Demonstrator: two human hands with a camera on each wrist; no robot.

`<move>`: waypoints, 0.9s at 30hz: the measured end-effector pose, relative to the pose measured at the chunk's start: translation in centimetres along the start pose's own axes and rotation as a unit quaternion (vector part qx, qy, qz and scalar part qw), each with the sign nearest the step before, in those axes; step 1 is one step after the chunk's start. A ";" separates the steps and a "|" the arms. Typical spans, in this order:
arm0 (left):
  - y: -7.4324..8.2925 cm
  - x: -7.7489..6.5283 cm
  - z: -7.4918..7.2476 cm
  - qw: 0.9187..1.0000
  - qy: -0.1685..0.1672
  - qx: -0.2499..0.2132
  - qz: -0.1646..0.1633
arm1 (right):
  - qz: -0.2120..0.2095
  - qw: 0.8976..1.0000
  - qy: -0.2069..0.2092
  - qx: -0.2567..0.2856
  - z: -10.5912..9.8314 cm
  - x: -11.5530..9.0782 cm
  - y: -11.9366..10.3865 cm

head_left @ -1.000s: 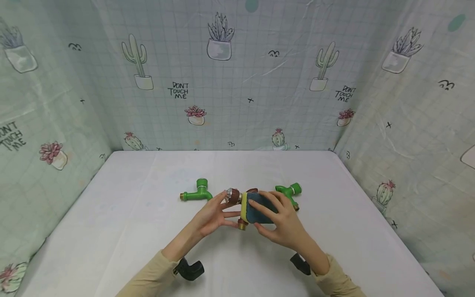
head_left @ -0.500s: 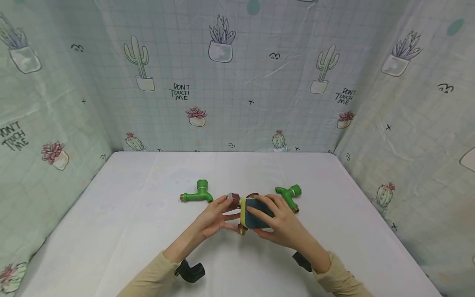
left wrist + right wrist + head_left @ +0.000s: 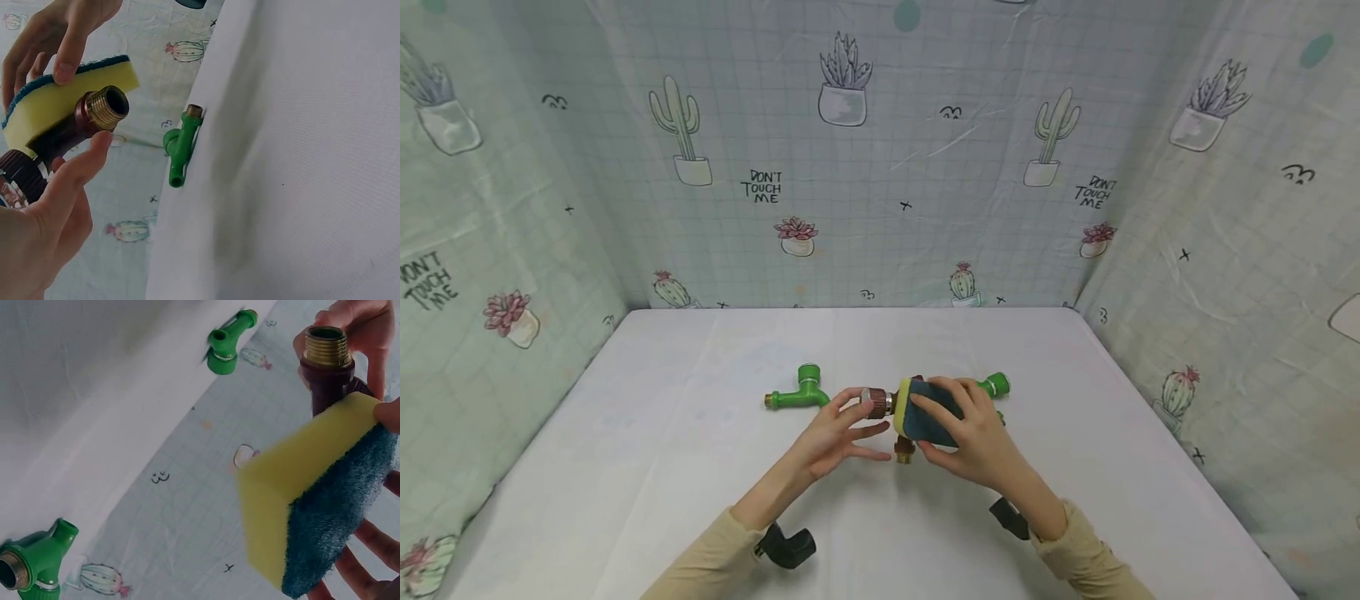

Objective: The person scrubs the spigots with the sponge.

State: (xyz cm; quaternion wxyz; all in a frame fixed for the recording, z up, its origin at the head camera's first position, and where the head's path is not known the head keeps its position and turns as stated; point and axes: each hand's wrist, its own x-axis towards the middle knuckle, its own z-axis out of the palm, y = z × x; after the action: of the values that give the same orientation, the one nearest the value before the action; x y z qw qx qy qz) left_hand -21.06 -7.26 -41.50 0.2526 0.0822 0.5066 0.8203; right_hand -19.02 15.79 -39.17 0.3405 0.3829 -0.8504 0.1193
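Beyond both hands and to either side of them hangs a pale, gridded backdrop (image 3: 865, 275) printed with potted cacti and succulents. Black capitals on it read "DON'T TOUCH ME": one block (image 3: 763, 187) ahead and to the left of the left hand, another ahead and to the right of the right hand, a third far to the left, slightly cut by the edge of view. Beneath the hands spreads a white surface (image 3: 625, 467).

Tan sleeves (image 3: 707, 554) lead to the hands. The left hand (image 3: 831, 437) grips a dark red-brown tap (image 3: 65, 131) by its ribbed knob, lower fingers spread. The right hand (image 3: 977, 433) grips a sponge (image 3: 932, 412), yellow with a dark blue scouring face, its yellow side against the tap's body. Tap and sponge are between the hands, above the surface.

Just past the left hand lies a green tap (image 3: 797, 396); a second green tap (image 3: 996, 385) lies behind the right hand, partly covered. Nearer the wearer, a black elbow fitting (image 3: 786, 547) sits beside the left forearm, and a black piece (image 3: 1010, 518), partly hidden, by the right. Smallest is the tap's brass threaded end (image 3: 328, 349), pointing away from the knob's axis.
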 end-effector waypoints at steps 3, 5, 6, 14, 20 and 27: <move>0.0 0.1 0.0 0.999 0.009 0.035 0.014 | 0.013 1.000 0.006 -0.005 -0.1 0.0 0.0; -0.1 0.1 0.0 0.998 0.015 0.054 0.022 | 0.027 0.999 0.014 -0.011 -0.1 0.0 0.1; 0.0 0.1 0.0 0.998 0.015 0.062 0.024 | 0.035 0.999 0.020 -0.013 -0.1 0.0 0.2; 0.4 0.2 -0.1 0.999 -0.005 0.042 0.007 | 0.073 0.994 0.064 0.040 -0.1 0.2 1.4; 0.6 0.1 -0.4 0.998 -0.041 0.038 0.003 | 0.079 0.992 0.071 0.066 -0.3 0.2 1.9; 0.6 0.2 -0.7 0.997 -0.052 0.054 -0.002 | 0.101 0.988 0.082 0.076 -0.5 0.1 2.4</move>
State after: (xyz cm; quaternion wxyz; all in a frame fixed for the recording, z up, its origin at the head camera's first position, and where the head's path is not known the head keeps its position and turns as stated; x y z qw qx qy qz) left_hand -21.71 -7.91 -41.28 0.2758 0.1370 0.5363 0.7858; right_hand -20.62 17.58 -38.61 0.3651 0.3084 -0.8424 0.2490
